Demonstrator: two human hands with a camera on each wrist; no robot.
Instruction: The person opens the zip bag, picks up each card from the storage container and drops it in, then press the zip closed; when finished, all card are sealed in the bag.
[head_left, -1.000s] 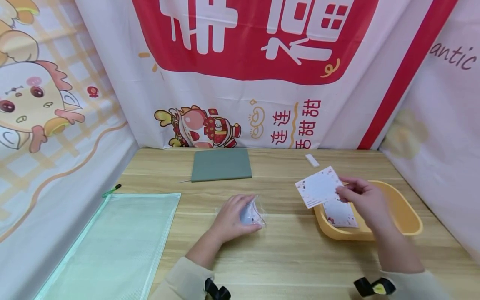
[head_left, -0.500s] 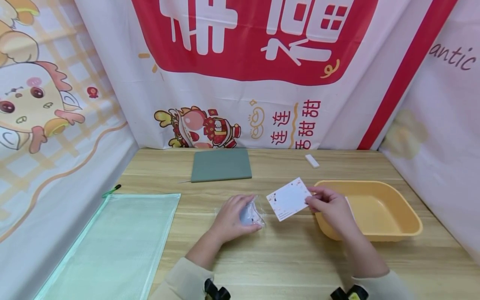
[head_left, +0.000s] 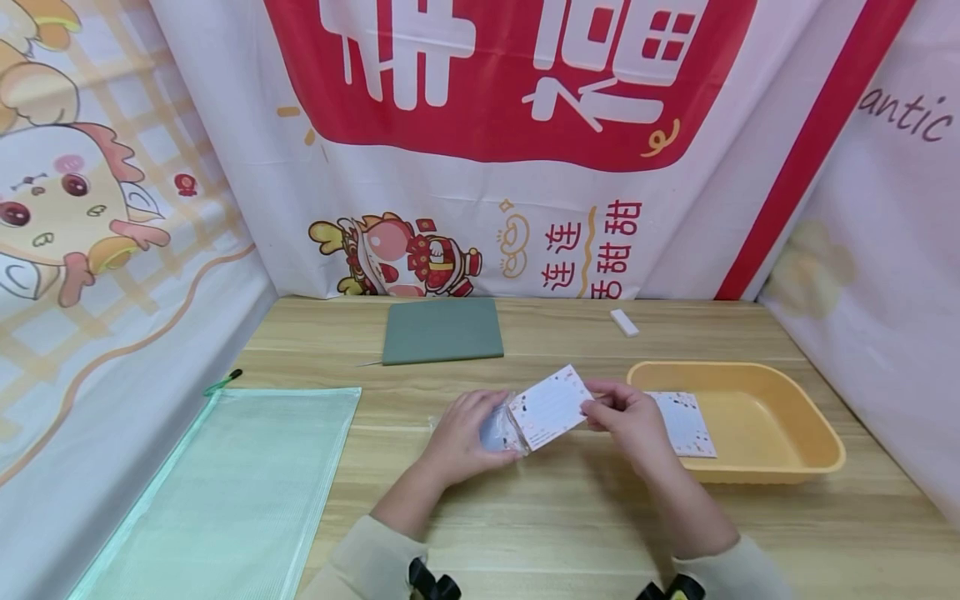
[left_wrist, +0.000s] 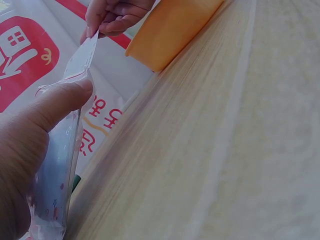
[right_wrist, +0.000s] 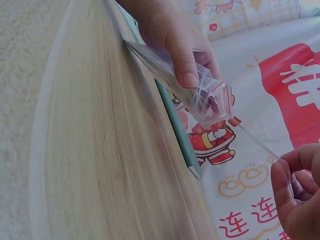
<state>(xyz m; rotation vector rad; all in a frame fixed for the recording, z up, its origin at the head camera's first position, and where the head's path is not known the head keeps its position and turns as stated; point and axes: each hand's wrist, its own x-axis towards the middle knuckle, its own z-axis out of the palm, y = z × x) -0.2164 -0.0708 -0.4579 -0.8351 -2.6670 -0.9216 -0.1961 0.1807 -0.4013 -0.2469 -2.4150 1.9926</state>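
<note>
My left hand (head_left: 459,440) holds a small clear zip bag (right_wrist: 216,102) by its sides, fingers and thumb curved round it, with the mouth spread toward the right. Pale blue printed paper (left_wrist: 57,167) shows inside the bag. Between thumb and fingers, my right hand (head_left: 632,423) pinches the right edge of a white note card (head_left: 551,407) with a floral border. The card's left edge is at the bag's mouth; how far it reaches inside cannot be told. More such cards (head_left: 684,425) lie at the left end of a yellow tray (head_left: 738,477), beside the right hand.
A grey-green notebook (head_left: 444,332) lies at the back of the wooden table (head_left: 540,533). A small white block (head_left: 624,322) is at the back right. On the left lies a mint mesh zip pouch (head_left: 225,492). Printed cloths hang around the table.
My right hand has carried the card leftward from above the tray to the bag's mouth. The cards in the tray are uncovered again. My left hand has stayed in place with the bag.
</note>
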